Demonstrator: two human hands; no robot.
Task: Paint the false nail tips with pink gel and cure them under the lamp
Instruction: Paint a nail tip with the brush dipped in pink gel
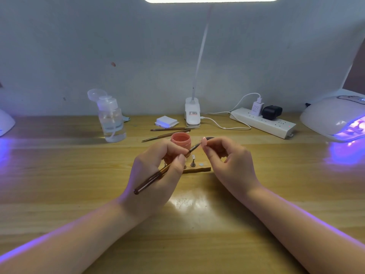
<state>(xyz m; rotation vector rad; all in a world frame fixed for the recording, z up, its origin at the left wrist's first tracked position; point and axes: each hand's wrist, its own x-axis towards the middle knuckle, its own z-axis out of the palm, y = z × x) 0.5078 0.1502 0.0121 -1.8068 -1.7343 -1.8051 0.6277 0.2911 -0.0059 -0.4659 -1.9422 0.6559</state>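
My left hand (158, 171) grips a dark brown brush (158, 175), whose tip touches a pink false nail tip (204, 142). My right hand (229, 163) pinches that tip by its small stand, held above the table. An open pot of pink gel (180, 139) stands just behind my left fingers. Between my hands lies a wooden holder strip (197, 170) with a metal peg (193, 162) upright on it. A white curing lamp (333, 117) glows violet at the right edge.
A clear pump bottle (111, 119) stands at the back left. Two more brushes (169, 132), a stack of white pads (166, 121), a clip desk lamp (192, 113) and a power strip (262, 121) line the back. Another glowing lamp (5, 123) sits at the far left.
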